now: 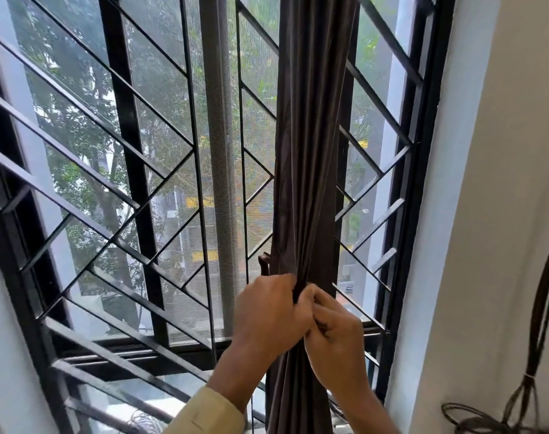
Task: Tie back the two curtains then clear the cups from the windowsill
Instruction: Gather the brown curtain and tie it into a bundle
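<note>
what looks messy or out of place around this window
Only the dark cables hanging loose down the right wall, ending in a tangled coil at the bottom corner. The curtain is neatly gathered, gripped by the left hand and right hand; the grille looks intact.

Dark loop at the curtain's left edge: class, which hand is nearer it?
Left. The left hand is just below the dark loop, gripping the curtain; the right hand is lower and further right, across the curtain's folds.
</note>
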